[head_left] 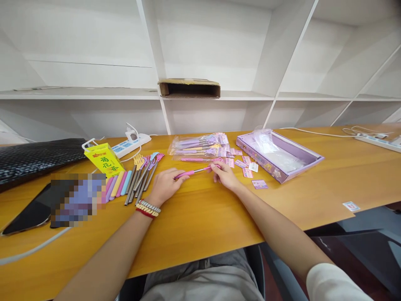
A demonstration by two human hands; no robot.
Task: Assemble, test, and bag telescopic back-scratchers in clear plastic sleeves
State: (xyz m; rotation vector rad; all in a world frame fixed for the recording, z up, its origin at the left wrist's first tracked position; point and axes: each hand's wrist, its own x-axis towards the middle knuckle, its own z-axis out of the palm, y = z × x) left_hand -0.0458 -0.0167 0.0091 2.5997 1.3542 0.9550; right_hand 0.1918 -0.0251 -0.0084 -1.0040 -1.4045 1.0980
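Observation:
Between my two hands is a pink back scratcher [198, 170] with a metal rod, held roughly level above the table. My left hand [165, 184], wearing coiled bracelets, is closed around its pink handle. At the other end, my right hand [226, 175] pinches the pink head, which the fingers partly hide. Left of my left hand lie several metal rods with coloured hand-shaped heads [140, 175], beside a row of loose coloured handles [118, 184]. Bagged back scratchers [200, 144] are piled just beyond my hands. Small printed cards [247, 172] are scattered to the right of that pile.
A purple display box [278, 172] with clear plastic inside stands at the right. To the left are a yellow box [105, 159], a power strip [138, 142] and a dark phone [29, 209]. A cardboard box [189, 88] sits on the white shelf behind.

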